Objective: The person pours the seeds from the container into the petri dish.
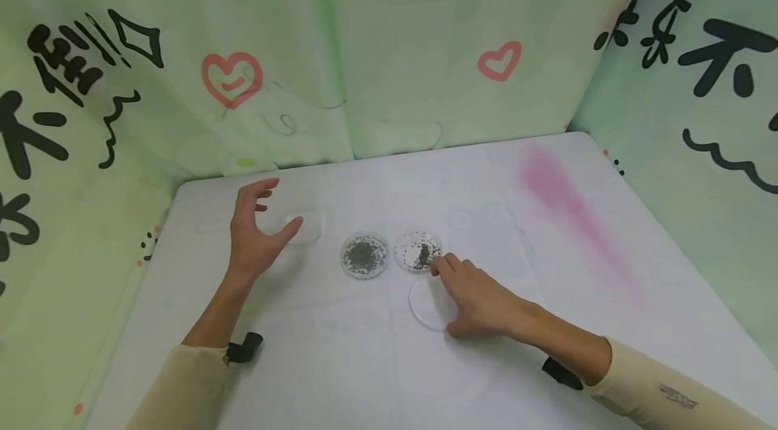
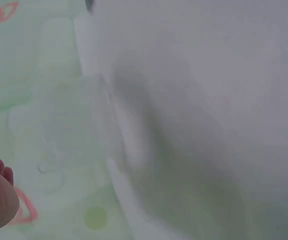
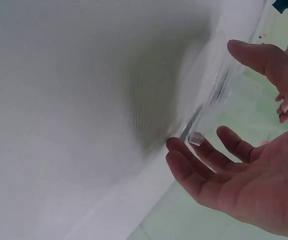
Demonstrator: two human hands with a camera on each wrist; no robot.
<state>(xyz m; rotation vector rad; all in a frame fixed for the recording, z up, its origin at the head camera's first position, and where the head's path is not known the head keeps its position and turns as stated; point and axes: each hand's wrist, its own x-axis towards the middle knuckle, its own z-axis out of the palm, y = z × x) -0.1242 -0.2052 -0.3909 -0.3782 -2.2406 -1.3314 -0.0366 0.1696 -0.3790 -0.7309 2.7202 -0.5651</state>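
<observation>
Two clear round petri dishes stand side by side near the middle of the table. The left petri dish [image 1: 365, 255] has a dark grey granular heap at its centre; the right petri dish [image 1: 417, 249] holds scattered dark specks with a clump toward its right side. In front of it lies a clear round lid [image 1: 425, 305]. My right hand [image 1: 477, 295] spans the lid's right side, thumb by the near edge and fingertips at the right dish's rim. Fingers spread, my left hand [image 1: 258, 231] hovers beside a clear, rounded-corner container [image 1: 313, 227], its thumb overlapping it in the head view.
A white cloth covers the table [image 1: 328, 362], with a pink stain [image 1: 565, 194] at the right. Light green curtains [image 1: 401, 45] with hearts and black lettering enclose the back and both sides. Dark wrist straps [image 1: 245, 347] sit at the sleeve cuffs.
</observation>
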